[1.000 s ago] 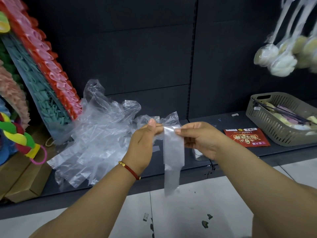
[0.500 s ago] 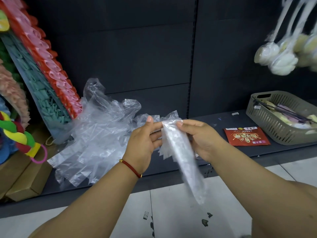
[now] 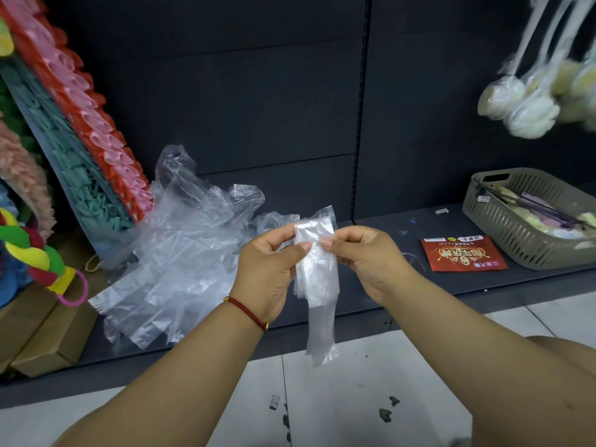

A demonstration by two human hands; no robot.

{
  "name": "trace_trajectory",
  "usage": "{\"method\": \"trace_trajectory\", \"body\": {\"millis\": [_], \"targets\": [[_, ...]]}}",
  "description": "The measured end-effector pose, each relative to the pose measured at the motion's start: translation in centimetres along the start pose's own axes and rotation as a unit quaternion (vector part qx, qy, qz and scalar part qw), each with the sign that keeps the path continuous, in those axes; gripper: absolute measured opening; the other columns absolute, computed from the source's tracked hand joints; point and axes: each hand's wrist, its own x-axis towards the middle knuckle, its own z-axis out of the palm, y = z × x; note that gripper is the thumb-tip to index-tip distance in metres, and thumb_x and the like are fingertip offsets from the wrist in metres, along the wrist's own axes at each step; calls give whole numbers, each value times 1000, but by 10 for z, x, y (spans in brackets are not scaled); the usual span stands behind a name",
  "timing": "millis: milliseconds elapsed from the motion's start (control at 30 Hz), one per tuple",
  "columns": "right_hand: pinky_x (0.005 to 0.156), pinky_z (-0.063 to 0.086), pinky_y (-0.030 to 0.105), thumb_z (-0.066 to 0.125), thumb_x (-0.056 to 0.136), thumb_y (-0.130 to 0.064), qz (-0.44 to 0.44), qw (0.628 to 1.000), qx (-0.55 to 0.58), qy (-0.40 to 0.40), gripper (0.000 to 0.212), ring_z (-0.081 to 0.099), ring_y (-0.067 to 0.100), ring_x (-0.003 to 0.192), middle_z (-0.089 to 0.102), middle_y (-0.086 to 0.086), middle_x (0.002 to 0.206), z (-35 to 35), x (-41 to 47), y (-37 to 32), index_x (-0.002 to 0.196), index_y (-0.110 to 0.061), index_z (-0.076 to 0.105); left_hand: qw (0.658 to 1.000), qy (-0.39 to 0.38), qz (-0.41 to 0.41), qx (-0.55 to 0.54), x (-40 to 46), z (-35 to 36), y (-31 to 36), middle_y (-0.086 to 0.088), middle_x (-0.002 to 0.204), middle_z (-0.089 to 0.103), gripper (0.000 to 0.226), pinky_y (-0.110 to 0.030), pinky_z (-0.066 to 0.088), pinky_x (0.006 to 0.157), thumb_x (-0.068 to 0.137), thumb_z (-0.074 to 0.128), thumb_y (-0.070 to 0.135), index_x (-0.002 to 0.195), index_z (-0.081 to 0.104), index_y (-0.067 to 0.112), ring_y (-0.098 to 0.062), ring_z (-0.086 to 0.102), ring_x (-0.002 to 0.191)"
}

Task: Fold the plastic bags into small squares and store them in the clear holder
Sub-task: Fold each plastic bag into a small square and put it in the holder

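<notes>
- Above the dark shelf (image 3: pixel 371 295), both hands hold one plastic bag (image 3: pixel 317 275), which is folded into a long thin strip.
- Left hand (image 3: pixel 269 272) pinches the strip near its top with thumb and fingers.
- Right hand (image 3: pixel 367 256) pinches the same spot from the other side.
- Its tail hangs loose toward the floor.
- To fold it well, keep the edges lined up, press each fold flat, and fold the tail up bit by bit into a square.
- More loose bags (image 3: pixel 174 253) wait in a pile on the shelf, just to the left.
- No clear holder can be made out.
</notes>
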Motion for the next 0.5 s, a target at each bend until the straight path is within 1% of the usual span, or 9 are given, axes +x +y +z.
{"method": "trace_trajectory", "body": {"millis": [100, 233, 367, 433, 467, 500], "targets": [[76, 57, 25, 71, 81, 1, -6, 1000, 8, 4, 11, 69, 15, 73, 73, 5, 76, 1, 0, 3, 73, -8, 71, 1000, -1, 6, 0, 0, 1, -1, -15, 104, 73, 28, -36, 57, 82, 89, 55, -13, 107, 69, 3, -31, 70, 98], [77, 58, 29, 72, 79, 5, -17, 999, 35, 16, 13, 69, 20, 74, 72, 9, 77, 3, -1, 5, 71, -6, 70, 1000, 8, 6, -4, -1, 4, -1, -12, 103, 74, 30, -38, 57, 85, 89, 54, -14, 107, 67, 6, -28, 70, 99], [77, 59, 34, 73, 78, 6, -33, 998, 38, 48, 13, 68, 23, 74, 70, 15, 79, 5, -2, 7, 70, -5, 70, 999, 48, -13, 5, -3, 10, -6, -10, 112, 69, 33, -44, 55, 89, 91, 56, -10, 118, 51, 8, -27, 69, 103], [78, 59, 36, 73, 78, 5, -40, 996, 34, 70, 13, 68, 25, 76, 71, 18, 83, 5, -2, 5, 70, -5, 71, 997, 41, -40, 43, -4, 12, -10, -8, 108, 69, 24, -43, 55, 88, 94, 58, 0, 113, 52, 12, -24, 69, 100], [79, 59, 38, 74, 78, 4, -41, 995, 33, 82, 13, 68, 26, 77, 71, 19, 84, 5, -2, 5, 70, -6, 70, 994, 35, -47, 95, -5, 13, -12, -5, 103, 70, 14, -40, 55, 86, 95, 59, 9, 108, 55, 13, -21, 68, 95], [81, 58, 40, 75, 77, 3, -42, 994, 33, 94, 13, 67, 26, 77, 70, 20, 84, 4, -2, 5, 69, -6, 70, 986, 30, -53, 157, -6, 14, -13, -3, 95, 68, 9, -35, 54, 82, 96, 59, 17, 101, 57, 9, -17, 66, 86]]}}
